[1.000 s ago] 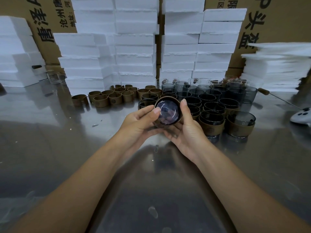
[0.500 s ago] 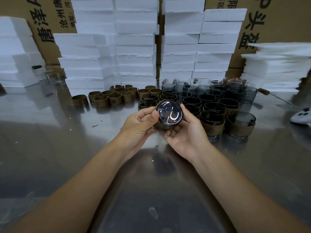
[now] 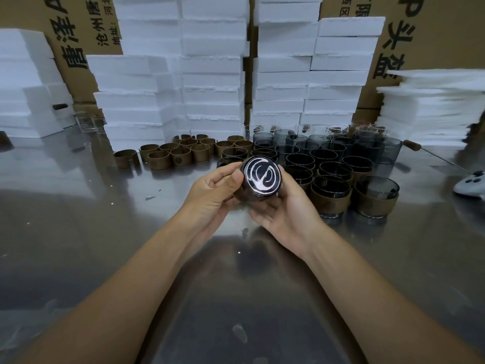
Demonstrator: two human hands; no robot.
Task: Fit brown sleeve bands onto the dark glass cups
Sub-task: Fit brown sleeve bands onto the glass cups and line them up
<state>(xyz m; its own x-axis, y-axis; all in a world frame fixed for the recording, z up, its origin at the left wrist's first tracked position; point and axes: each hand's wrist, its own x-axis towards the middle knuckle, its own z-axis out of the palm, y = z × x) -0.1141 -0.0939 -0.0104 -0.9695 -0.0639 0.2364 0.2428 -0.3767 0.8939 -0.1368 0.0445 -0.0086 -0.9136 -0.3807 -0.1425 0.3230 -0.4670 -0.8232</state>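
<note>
Head view: left hand (image 3: 210, 195) and right hand (image 3: 286, 214) both curl round one dark glass cup (image 3: 262, 179) above the steel table (image 3: 78, 219), near centre, base toward camera (bright reflections on it). Loose brown sleeve bands (image 3: 181, 153) stand far left; other cups (image 3: 325, 156) far right

Left hand (image 3: 210, 195) and right hand (image 3: 286, 214) cover the wall of the held cup (image 3: 262, 181), can't tell if a band's on it. Right of that cup a white gadget (image 3: 471, 186) gets chopped by the edge. Stamps on loose bands (image 3: 181, 157) left of it: unreadably tiny.
</note>
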